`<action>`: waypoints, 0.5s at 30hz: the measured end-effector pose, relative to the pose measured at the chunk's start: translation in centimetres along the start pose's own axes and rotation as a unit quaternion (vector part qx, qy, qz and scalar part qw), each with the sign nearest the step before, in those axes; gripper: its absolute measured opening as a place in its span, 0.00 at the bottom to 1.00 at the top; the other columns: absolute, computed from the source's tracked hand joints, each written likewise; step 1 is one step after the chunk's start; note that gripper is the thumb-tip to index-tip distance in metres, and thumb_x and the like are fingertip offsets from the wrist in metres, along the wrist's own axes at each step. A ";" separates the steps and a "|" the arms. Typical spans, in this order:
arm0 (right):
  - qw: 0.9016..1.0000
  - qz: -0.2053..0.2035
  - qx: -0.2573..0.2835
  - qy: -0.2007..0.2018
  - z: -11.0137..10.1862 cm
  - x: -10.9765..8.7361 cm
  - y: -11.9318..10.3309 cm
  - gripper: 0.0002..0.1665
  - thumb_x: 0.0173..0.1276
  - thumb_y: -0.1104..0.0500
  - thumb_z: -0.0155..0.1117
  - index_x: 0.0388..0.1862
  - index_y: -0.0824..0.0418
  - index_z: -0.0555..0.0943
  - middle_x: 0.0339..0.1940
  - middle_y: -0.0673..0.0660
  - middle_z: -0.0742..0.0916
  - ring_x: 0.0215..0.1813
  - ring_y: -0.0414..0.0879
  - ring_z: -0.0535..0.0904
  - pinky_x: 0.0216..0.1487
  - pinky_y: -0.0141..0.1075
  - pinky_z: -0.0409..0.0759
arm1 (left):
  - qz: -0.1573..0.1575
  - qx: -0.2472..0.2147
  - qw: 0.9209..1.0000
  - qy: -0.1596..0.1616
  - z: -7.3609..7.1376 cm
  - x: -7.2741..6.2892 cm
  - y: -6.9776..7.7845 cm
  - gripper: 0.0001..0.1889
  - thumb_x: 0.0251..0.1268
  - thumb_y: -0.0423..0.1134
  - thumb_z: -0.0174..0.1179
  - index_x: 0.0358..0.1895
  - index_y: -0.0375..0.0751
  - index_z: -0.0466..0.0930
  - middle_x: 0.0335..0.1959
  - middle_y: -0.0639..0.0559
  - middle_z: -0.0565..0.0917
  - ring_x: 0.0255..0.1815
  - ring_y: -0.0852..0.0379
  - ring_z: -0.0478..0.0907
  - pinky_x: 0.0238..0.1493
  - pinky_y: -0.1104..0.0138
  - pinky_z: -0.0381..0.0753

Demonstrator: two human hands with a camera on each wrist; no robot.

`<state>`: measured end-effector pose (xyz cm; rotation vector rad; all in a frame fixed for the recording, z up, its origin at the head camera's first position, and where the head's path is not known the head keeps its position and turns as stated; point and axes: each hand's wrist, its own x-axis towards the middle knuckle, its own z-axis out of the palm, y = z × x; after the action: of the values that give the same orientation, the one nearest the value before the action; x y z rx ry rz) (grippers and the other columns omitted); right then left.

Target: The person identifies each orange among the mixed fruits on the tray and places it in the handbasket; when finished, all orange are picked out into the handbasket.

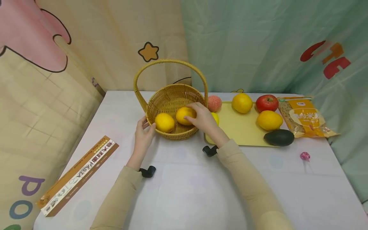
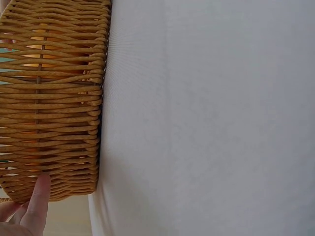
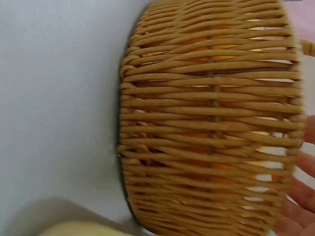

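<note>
A wicker basket [image 1: 178,136] with a tall arched handle stands toward the back of the table. Two fruits lie inside: a yellow one [image 1: 164,122] at the left and a round yellow-orange one [image 1: 184,115] at the right. My left hand [image 1: 142,135] grips the basket's left rim, thumb at the edge; a finger [image 2: 39,201] touches the woven wall in the left wrist view. Reaching over the right rim, my right hand [image 1: 204,118] holds the yellow-orange fruit, thumb and fingers around it. In the right wrist view, weave partly hides the fruits.
Right of the basket, a yellow tray [image 1: 238,127] bears lemons [image 1: 269,120], a red fruit [image 1: 267,103] and a dark green avocado [image 1: 279,137]. A pink ball [image 1: 214,103], grain bag [image 1: 304,118] and lollipop [image 1: 305,156] lie nearby. At left lies a pasta box [image 1: 79,175].
</note>
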<state>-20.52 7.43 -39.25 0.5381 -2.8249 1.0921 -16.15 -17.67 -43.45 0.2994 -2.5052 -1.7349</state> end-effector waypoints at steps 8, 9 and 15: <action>0.994 -0.031 0.079 0.074 -4.4 -2.9 0.8 0.22 0.66 0.56 0.69 0.57 0.62 0.81 0.56 0.60 0.85 0.57 0.56 0.80 0.61 0.48 0.79 | 0.007 0.011 1.000 0.001 -0.2 -0.1 -0.2 0.33 0.73 0.42 0.56 0.76 0.39 0.55 0.72 0.42 0.66 0.70 0.46 0.67 0.62 0.54 0.79; 0.993 -0.025 0.085 0.083 -5.2 -3.3 1.2 0.22 0.66 0.56 0.69 0.57 0.62 0.81 0.56 0.61 0.85 0.57 0.57 0.80 0.61 0.49 0.80 | 0.008 0.013 1.000 0.001 -0.2 -0.1 -0.1 0.33 0.73 0.42 0.56 0.76 0.39 0.55 0.72 0.42 0.66 0.70 0.46 0.67 0.62 0.54 0.79; 0.986 0.048 0.106 0.123 -9.3 -5.9 4.3 0.23 0.67 0.54 0.68 0.58 0.63 0.80 0.58 0.62 0.84 0.62 0.54 0.78 0.68 0.48 0.74 | 0.016 0.010 1.000 0.000 -0.2 0.0 -0.1 0.32 0.73 0.42 0.56 0.75 0.39 0.55 0.72 0.41 0.66 0.70 0.45 0.67 0.62 0.54 0.79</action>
<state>-17.12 18.33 -36.17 0.2602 -2.5621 1.3817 -16.10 -17.86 -43.47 0.2603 -2.5139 -1.6990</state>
